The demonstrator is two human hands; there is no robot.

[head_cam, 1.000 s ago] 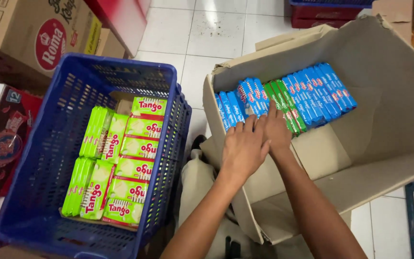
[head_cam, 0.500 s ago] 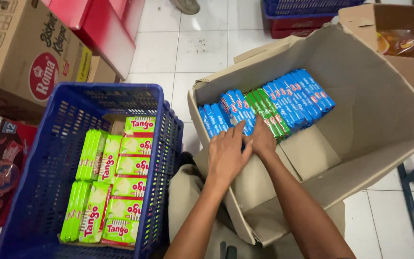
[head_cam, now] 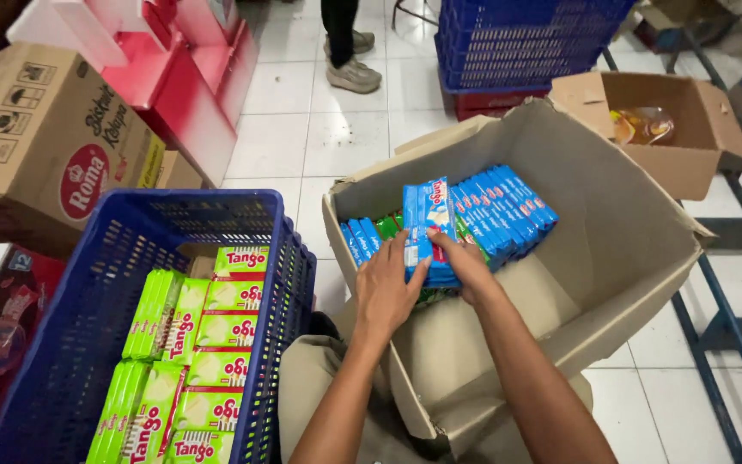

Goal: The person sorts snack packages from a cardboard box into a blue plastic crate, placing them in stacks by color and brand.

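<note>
left hand (head_cam: 386,288) and right hand (head_cam: 465,268) clamp a stack of blue snack packets (head_cam: 429,225) raised inside the tilted brown cardboard box (head_cam: 629,223) | risk: slick wrappers slide from the two-sided squeeze, spilling beside the blue plastic crate (head_cam: 88,301)

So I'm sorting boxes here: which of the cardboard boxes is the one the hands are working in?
The big tilted cardboard box beside the blue basket, holding blue packs that both hands grip; the others stand apart, untouched.
</note>
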